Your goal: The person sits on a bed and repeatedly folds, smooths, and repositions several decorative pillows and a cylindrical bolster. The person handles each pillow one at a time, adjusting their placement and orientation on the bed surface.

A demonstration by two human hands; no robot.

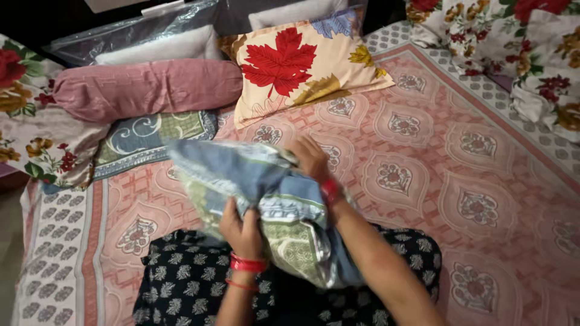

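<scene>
Here, seen from above, a person is sitting on a bed and working with a pillow in a blue, green and white patterned cover point(266, 199), which is resting on their lap just in front of their body. The left hand point(241, 226) is gripping the near underside of the pillow, fingers curled and pinching a fold of the loose cover. The right hand point(311, 158) is lying over the top far edge, fingers bent down and pressing into the fabric. Both wrists are wearing red bangles.

The pillow is looking soft and light: it is sagging and bunching under both hands, and the cover is wrinkling freely around it. It would likely handle as something floppy and not fragile, best taken by a gathered handful of cloth at an edge or corner, since the smooth fabric may slide over the filling.

Behind the pillow, on the pink patterned bedsheet point(483, 181), a cushion with a red maple leaf point(302, 66) is leaning near the head of the bed. A pink bolster point(145, 87) is lying to its left, over a flat blue and green pillow point(157, 136). Floral bedding point(531, 54) is heaped at the upper right.
</scene>
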